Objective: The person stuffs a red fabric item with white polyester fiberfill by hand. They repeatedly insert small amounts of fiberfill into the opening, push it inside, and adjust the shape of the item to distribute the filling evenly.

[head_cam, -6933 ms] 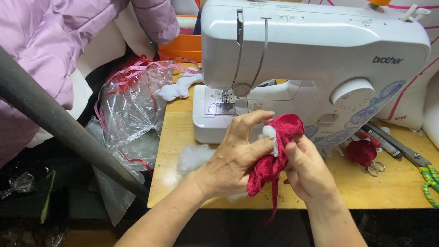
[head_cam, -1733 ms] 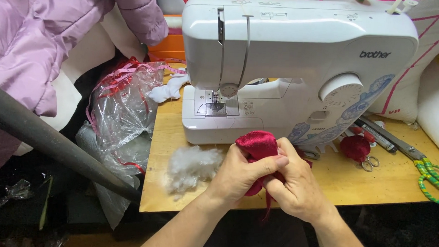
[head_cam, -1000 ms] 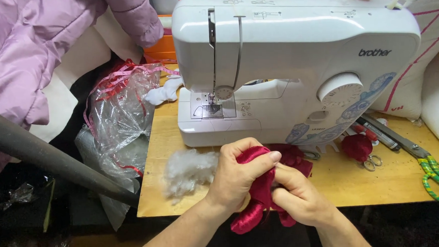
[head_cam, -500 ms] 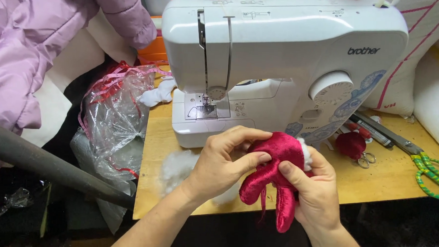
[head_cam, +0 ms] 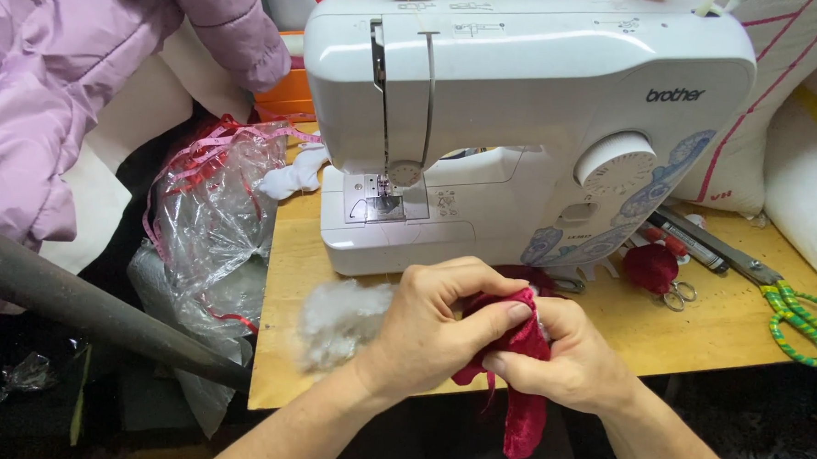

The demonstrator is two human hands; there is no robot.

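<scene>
Both hands hold a dark red velvet fabric piece [head_cam: 522, 411] at the front edge of a wooden table [head_cam: 698, 334]. My left hand [head_cam: 437, 322] wraps over its top, thumb pressed against the cloth. My right hand [head_cam: 568, 360] grips it from the right and below. A loose end of the red fabric hangs down below the hands. A tuft of white stuffing [head_cam: 335, 323] lies on the table just left of my left hand. Directly behind the hands stands a white sewing machine [head_cam: 532, 125].
A small red ball-shaped piece [head_cam: 650, 266] and small scissors [head_cam: 674, 294] lie right of the machine, with green-handled scissors [head_cam: 790, 315] farther right. A clear plastic bag with red ribbon [head_cam: 211, 225] hangs off the table's left. A lilac jacket [head_cam: 75, 86] and a dark bar [head_cam: 84, 307] are at left.
The hands have come lower and closer together on the red fabric, which is now bunched more tightly. The view has shifted a little to the left.
</scene>
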